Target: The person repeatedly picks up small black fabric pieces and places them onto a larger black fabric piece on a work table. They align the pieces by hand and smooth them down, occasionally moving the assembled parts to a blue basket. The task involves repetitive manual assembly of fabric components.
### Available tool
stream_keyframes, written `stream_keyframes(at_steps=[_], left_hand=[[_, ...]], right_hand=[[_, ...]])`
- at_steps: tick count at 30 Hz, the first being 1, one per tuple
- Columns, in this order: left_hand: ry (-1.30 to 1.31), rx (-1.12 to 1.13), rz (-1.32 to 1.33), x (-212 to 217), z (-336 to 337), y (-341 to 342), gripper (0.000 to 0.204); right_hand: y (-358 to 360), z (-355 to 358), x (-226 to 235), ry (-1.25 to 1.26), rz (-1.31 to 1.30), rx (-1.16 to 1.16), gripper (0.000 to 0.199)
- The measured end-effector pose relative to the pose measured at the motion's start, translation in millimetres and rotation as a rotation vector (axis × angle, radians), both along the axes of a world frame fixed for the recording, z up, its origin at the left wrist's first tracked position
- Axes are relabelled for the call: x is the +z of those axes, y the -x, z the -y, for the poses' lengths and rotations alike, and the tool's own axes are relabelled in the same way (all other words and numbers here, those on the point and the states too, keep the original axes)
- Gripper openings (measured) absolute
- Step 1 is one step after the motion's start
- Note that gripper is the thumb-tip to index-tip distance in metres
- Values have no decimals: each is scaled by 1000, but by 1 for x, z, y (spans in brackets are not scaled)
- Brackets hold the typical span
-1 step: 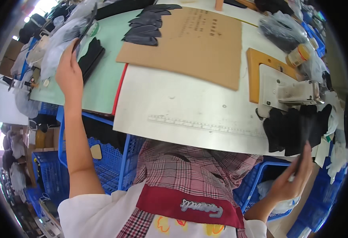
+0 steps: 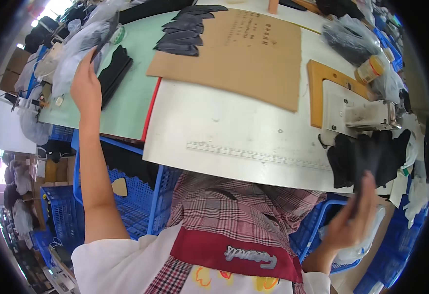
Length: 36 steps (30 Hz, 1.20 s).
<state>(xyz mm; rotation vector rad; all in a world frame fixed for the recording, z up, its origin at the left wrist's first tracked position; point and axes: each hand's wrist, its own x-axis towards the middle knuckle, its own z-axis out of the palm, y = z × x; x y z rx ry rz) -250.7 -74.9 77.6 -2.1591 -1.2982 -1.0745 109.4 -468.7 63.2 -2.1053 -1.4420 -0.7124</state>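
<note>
My left hand (image 2: 87, 87), stretched far out over the green table part, grips a thin, dark flat piece (image 2: 108, 34) that stands up from the fingers. Just right of it lies a black folded cloth (image 2: 115, 74). At the front right corner of the table, my right hand (image 2: 354, 219) is closed on a dark strip-like piece (image 2: 362, 166), smeared by motion. That piece is in front of several black fabric pieces (image 2: 394, 152) with finger-like ends, like gloves, beside the sewing machine (image 2: 371, 115). I cannot make out exactly what either held piece is.
Dark grey glove-like pieces (image 2: 179, 49) overlap on a cardboard sheet (image 2: 253, 63). A ruler scale (image 2: 258, 156) runs along the white tabletop (image 2: 214, 108). Blue baskets (image 2: 163, 196) stand under the table edge. A yellow-lidded jar (image 2: 369, 69) and plastic bags (image 2: 349, 36) sit at the right.
My right hand has shifted slightly left and up with its dark piece, and is more blurred. The left hand keeps nearly the same place on the dark flat piece.
</note>
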Motion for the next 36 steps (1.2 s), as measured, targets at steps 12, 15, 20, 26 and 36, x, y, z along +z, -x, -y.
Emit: stream_keyframes(at_steps=[12, 15, 20, 26, 36], left_hand=[[142, 2, -198, -98, -59, 47, 41], [162, -162, -103, -70, -40, 7, 48], [279, -584, -122, -78, -44, -100, 52], [513, -580, -600, -89, -60, -147, 40], [376, -644, -1, -98, -63, -145, 24]], right_hand=[[108, -123, -63, 367, -145, 480, 64], [76, -174, -46, 301, -249, 524, 57], [-25, -381, -53, 132, -703, 485, 41], [-77, -546, -72, 231, -877, 149, 41], [-62, -603, -85, 212, -826, 344, 34]])
